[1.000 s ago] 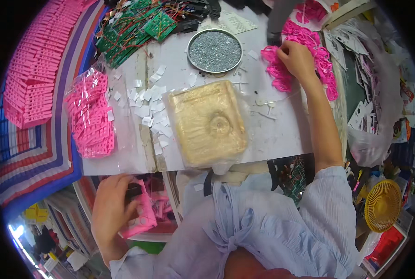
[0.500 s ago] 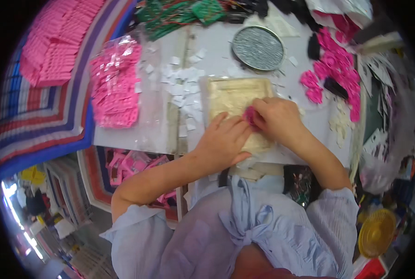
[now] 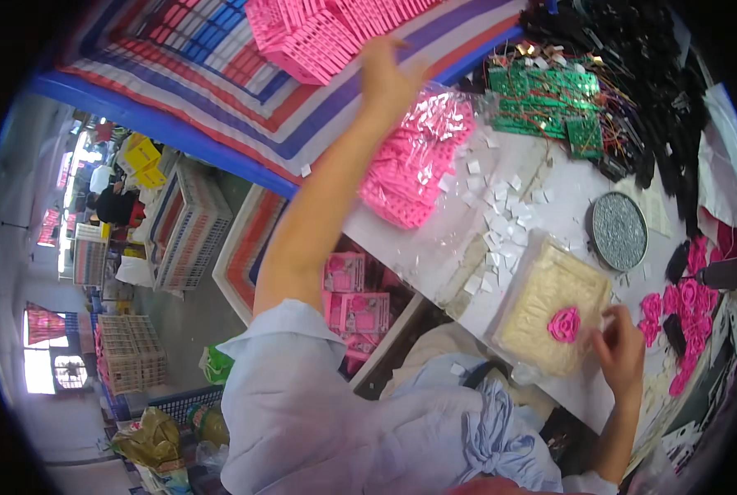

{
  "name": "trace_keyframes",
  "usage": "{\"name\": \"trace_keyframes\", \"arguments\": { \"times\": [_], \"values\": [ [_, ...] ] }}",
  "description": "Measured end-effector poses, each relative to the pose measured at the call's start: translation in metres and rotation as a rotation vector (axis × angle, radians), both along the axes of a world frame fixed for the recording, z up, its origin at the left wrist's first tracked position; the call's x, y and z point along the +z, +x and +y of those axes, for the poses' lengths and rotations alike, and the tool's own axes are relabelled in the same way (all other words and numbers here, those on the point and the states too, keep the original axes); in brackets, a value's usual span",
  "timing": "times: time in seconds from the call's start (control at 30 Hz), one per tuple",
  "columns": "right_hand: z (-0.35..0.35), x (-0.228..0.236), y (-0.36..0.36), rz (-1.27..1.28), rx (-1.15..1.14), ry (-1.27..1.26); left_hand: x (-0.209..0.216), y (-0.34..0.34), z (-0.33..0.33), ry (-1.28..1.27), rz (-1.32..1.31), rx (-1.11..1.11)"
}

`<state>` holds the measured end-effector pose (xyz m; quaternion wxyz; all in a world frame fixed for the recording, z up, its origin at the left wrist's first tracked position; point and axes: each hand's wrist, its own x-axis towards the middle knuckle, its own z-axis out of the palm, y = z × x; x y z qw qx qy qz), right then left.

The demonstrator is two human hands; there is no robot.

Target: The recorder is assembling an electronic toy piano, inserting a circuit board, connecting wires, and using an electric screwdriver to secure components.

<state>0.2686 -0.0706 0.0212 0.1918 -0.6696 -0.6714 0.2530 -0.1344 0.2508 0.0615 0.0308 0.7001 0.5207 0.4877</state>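
My left hand (image 3: pixel 387 81) is stretched out at the far left, at the edge of a stack of pink plastic parts (image 3: pixel 311 37) in a striped crate. Motion smears its fingers. My right hand (image 3: pixel 622 351) hovers at the right edge of a wrapped cream-coloured pad (image 3: pixel 542 289), thumb and fingers apart with nothing between them. A pink rose-shaped plastic piece (image 3: pixel 563 325) lies on the pad, apart from both hands. More pink rose-shaped pieces (image 3: pixel 692 307) are heaped to the right. Past the pad stands a round tin of small metal pieces (image 3: pixel 619 233).
A clear bag of pink parts (image 3: pixel 410 177) lies between my left arm and scattered white paper squares (image 3: pixel 505 219). Green circuit boards (image 3: pixel 542 99) with wires and black cables (image 3: pixel 633 49) fill the back. Below my left arm is a crate of pink boxes (image 3: pixel 360 318).
The view has turned left. My left hand has moved from the pad to the pink stack. My right hand has let go of the pink rose piece, which now lies on the pad.
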Motion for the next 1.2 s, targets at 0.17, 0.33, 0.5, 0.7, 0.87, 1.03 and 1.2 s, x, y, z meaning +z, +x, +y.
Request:
{"name": "trace_keyframes", "arguments": {
  "times": [0.17,0.33,0.5,0.7,0.87,1.03,1.2],
  "values": [
    [-0.040,-0.001,0.051,0.122,-0.204,-0.024,-0.036,-0.201,0.156,-0.565,-0.052,0.636],
    [-0.066,-0.003,0.066,0.125,-0.266,-0.080,-0.082,-0.299,0.183,-0.488,-0.151,0.454],
    [-0.065,-0.001,0.054,0.153,-0.254,-0.085,-0.065,-0.307,0.166,-0.542,-0.139,0.494],
    [-0.071,-0.007,0.064,-0.024,-0.176,0.093,-0.004,-0.204,0.086,-0.201,0.301,0.932],
    [-0.052,-0.001,0.063,0.055,-0.030,0.078,-0.001,-0.209,-0.028,0.507,0.435,0.399],
    [-0.081,0.006,0.114,-0.189,-0.270,0.058,0.009,-0.041,-0.146,0.097,-0.238,-0.066],
    [-0.102,-0.017,0.276,-0.436,-0.888,0.134,-0.011,0.047,-0.184,-0.521,-0.727,-0.492]
  ]
}}
